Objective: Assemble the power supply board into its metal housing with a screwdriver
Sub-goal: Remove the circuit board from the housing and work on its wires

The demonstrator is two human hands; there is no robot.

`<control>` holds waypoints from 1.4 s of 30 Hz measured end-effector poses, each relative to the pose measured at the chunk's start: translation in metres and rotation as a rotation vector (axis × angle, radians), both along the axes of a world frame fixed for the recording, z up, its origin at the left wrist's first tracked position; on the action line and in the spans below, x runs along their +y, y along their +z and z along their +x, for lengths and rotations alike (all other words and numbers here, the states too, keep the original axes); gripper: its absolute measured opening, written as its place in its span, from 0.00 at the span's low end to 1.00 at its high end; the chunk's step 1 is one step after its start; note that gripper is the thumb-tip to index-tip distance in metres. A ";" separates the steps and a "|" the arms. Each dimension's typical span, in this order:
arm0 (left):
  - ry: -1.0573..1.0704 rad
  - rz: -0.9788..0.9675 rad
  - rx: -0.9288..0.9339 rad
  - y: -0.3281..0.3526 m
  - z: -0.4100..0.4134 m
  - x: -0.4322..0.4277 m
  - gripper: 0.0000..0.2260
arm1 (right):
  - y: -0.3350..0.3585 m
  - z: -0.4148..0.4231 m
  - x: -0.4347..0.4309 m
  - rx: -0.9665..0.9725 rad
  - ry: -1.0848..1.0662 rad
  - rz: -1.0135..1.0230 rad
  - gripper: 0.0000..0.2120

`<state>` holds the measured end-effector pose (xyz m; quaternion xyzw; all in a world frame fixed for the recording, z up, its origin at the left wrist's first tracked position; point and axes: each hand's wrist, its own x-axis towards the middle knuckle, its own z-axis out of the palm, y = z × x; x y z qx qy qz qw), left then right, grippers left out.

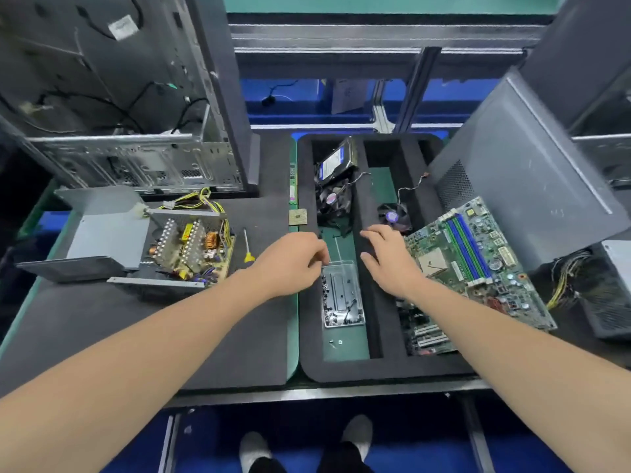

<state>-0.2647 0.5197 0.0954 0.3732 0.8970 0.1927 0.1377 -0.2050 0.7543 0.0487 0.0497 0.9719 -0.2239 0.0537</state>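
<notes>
The power supply board point(191, 249), with heat sinks, a copper coil and yellow wires, lies in its open grey metal housing point(102, 233) at the left on the dark mat. A yellow-handled screwdriver point(247, 247) rests on the mat just right of the board. A clear plastic box of screws point(341, 295) sits in the green-floored slot of the black foam tray point(375, 370). My left hand point(290, 261) hovers at the box's far left corner, fingers curled down; whether they pinch a screw is hidden. My right hand point(389, 257) rests open on the foam divider beside the box.
A green motherboard point(478, 261) leans in the tray at the right. Two fans point(333, 199) and a hard drive point(336, 162) sit at the tray's far end, a CPU chip point(297, 217) beside it. Open computer cases stand at the back left point(136, 158) and right point(519, 172). Two loose screws point(336, 342) lie near the box.
</notes>
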 end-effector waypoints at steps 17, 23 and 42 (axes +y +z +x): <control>-0.342 -0.625 0.250 -0.068 0.000 0.077 0.03 | -0.040 0.000 0.015 0.131 0.081 0.005 0.21; -0.160 -0.631 0.268 -0.081 0.012 0.097 0.10 | -0.041 0.000 0.015 0.157 0.075 0.017 0.21; 0.165 0.058 -0.096 -0.006 -0.023 0.043 0.07 | -0.029 -0.005 0.006 0.157 0.057 0.186 0.19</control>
